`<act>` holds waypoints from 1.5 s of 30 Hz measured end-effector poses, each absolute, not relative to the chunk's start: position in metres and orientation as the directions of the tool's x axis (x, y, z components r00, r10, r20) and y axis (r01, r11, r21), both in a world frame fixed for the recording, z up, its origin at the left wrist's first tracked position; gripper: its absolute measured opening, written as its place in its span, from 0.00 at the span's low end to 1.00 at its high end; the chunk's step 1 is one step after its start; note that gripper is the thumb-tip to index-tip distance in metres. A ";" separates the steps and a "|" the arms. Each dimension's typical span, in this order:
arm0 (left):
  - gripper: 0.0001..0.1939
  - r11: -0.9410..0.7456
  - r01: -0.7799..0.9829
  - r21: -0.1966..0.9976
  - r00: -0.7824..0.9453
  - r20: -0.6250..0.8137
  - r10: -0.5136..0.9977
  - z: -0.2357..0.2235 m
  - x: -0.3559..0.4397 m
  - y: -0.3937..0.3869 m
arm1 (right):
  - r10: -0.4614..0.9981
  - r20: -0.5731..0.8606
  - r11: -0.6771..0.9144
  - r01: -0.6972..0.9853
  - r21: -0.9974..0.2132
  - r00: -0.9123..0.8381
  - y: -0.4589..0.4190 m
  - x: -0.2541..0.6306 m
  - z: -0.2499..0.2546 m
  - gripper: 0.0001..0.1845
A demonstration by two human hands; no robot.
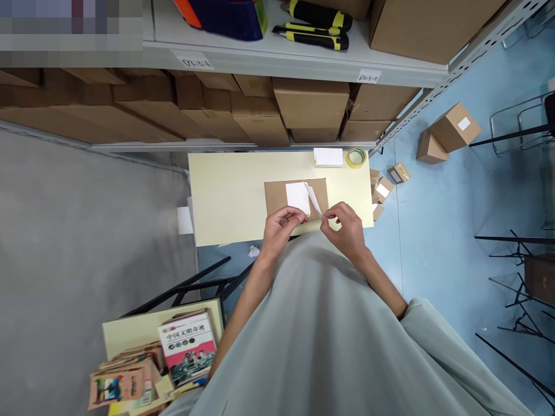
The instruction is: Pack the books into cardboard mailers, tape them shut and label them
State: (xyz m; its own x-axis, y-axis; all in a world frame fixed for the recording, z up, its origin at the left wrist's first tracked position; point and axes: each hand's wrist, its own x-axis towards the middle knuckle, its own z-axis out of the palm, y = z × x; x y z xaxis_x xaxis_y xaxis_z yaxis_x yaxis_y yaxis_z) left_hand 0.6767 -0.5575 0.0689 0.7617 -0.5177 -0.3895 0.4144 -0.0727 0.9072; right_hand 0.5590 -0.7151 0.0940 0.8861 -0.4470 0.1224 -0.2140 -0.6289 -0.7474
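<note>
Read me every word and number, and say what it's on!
"中国文明奇迹": pink-and-white book
Perhaps "D2-5-5", blurred: right shelf label
Too blurred: left shelf label
Too small: booklets, floor-box labels
Nothing readable: white sheet on brown card

- Blocky blur hid the top-left corner.
- The left hand partly covered the brown sheet.
- The top edge cut off a large carton.

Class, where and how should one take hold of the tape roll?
The tape roll is probably best pinched by its outer rim, from the near right: it is a ring lying flat, with a white block close on its left.
</note>
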 end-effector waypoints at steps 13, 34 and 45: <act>0.18 -0.066 0.461 0.885 0.730 -0.421 -0.538 0.063 0.687 -0.541 | -0.446 0.112 -0.653 -0.238 -0.719 0.888 -0.690 0.569 0.093 0.07; 0.22 0.063 0.669 0.740 0.654 -0.547 -0.523 0.049 0.690 -0.538 | -0.315 0.131 -0.787 -0.182 -0.589 0.940 -0.658 0.576 0.080 0.08; 0.16 0.040 0.667 0.744 0.653 -0.558 -0.512 0.050 0.695 -0.523 | -0.462 -0.019 -0.533 -0.295 -0.793 0.886 -0.676 0.578 0.087 0.07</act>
